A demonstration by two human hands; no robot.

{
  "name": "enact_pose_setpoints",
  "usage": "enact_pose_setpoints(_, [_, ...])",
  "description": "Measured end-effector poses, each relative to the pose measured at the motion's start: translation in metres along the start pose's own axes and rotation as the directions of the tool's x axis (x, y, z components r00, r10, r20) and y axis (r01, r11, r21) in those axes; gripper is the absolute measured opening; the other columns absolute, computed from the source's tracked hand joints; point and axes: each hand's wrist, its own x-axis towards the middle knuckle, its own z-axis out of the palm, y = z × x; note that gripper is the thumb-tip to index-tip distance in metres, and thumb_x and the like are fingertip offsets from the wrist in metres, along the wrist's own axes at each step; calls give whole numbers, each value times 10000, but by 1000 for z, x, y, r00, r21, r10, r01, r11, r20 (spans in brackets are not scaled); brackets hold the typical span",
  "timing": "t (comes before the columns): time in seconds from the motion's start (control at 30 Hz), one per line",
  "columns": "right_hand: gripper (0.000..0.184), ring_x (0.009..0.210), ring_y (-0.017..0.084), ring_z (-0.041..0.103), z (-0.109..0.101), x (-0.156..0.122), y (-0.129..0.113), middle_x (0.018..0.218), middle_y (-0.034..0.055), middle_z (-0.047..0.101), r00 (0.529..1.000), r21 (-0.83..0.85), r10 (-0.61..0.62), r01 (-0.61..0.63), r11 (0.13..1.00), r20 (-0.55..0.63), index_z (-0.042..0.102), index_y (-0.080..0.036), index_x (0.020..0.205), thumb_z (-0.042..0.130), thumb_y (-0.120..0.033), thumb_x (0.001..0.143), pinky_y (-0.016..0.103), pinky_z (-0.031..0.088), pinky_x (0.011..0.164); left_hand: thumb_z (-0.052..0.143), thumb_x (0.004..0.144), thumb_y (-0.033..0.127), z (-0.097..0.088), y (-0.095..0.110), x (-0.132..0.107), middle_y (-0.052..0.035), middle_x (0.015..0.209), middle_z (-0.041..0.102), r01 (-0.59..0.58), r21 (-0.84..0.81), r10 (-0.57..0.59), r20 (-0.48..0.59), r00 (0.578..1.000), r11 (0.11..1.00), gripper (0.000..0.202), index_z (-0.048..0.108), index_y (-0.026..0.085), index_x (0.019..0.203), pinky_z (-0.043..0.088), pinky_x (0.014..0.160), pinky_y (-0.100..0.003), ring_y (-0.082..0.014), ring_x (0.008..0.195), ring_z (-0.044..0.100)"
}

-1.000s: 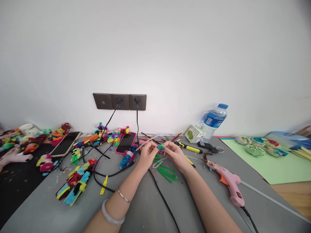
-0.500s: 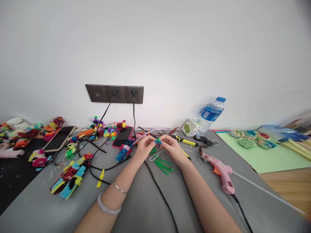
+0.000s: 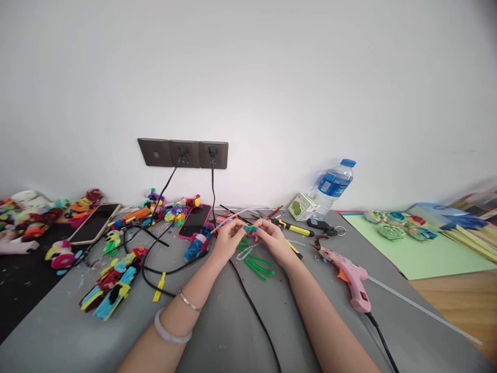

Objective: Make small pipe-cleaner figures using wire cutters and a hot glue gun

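Observation:
Between the fingertips of both hands is a small blue and green fuzzy piece, which looks like pipe cleaner. My left hand pinches it from the left, and my right hand pinches it from the right; the fingers cover much of it. Just below the hands lie bent green pipe cleaners and a silvery looped strand. A blue and pink fuzzy figure lies left of my left hand. A yellow and black cutter rests beyond my right hand.
A pink glue gun with a long glue stick lies at right. A water bottle leans by the wall next to a small box. Black cables cross the table. Phones and several fuzzy figures are at left.
The hands stay together, still pinching the small piece, which has turned slightly so that more blue and green shows. The whole view has shifted a little; the things on the table lie as before.

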Motion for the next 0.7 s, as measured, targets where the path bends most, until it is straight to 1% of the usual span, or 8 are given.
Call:
enact_pose_setpoints(0.13, [262, 601, 130, 478, 0, 0, 0, 677, -8, 580, 1000, -28, -19, 19, 999, 6, 583, -206, 758, 677, -450, 754, 273, 393, 602, 576, 816, 316, -1, -1, 0, -29, 779, 630, -15, 51, 14, 11, 1000, 999, 162, 628, 164, 834, 438, 617, -243, -151, 700, 574])
enact_pose_setpoints(0.27, [238, 594, 123, 473, -1, 0, 0, 680, -19, 549, 999, -45, -47, 46, 998, -9, 589, -205, 777, 670, -427, 754, 271, 393, 597, 595, 783, 259, -1, -3, -2, -45, 822, 645, -19, 157, 16, 18, 1000, 987, 121, 636, 161, 840, 447, 614, -239, -169, 754, 594])
enact_pose_setpoints(0.33, [232, 594, 122, 473, -1, 0, 0, 686, -20, 543, 999, -58, -54, 53, 997, -5, 589, -201, 780, 668, -418, 751, 272, 394, 598, 587, 786, 252, -1, -4, -2, -46, 817, 644, -13, 175, 9, 21, 1000, 984, 114, 633, 161, 837, 453, 621, -243, -171, 757, 597])
enact_pose_setpoints(0.4, [233, 592, 122, 473, -1, 1, 0, 688, -18, 546, 998, -66, -55, 55, 996, -2, 587, -199, 776, 668, -416, 746, 275, 395, 598, 571, 798, 252, -1, -3, -2, -37, 793, 633, -18, 165, 13, 27, 1000, 986, 110, 624, 163, 832, 454, 634, -248, -164, 741, 591])
enact_pose_setpoints(0.5, [229, 598, 125, 476, -1, 1, 1, 695, -8, 565, 998, -73, -56, 56, 996, 1, 582, -198, 759, 667, -410, 744, 277, 397, 599, 560, 817, 273, -2, -2, -1, -22, 749, 606, -29, 114, 29, 8, 1000, 993, 117, 600, 164, 814, 449, 633, -248, -151, 705, 574])
enact_pose_setpoints(0.6, [231, 601, 130, 478, 0, 2, 2, 679, -7, 570, 998, -72, -58, 58, 996, 6, 577, -203, 754, 667, -417, 752, 277, 396, 595, 569, 822, 316, -1, -1, 0, -13, 717, 591, -9, 66, 10, -4, 1000, 998, 151, 586, 166, 808, 445, 625, -246, -146, 682, 568])
enact_pose_setpoints(0.7, [239, 592, 129, 472, 0, 2, 1, 650, -18, 554, 998, -53, -56, 56, 997, 4, 574, -208, 760, 671, -427, 756, 275, 393, 592, 587, 803, 332, -1, -1, 1, -20, 732, 598, 9, 56, -9, -9, 1000, 998, 168, 598, 164, 811, 446, 631, -251, -150, 689, 570])
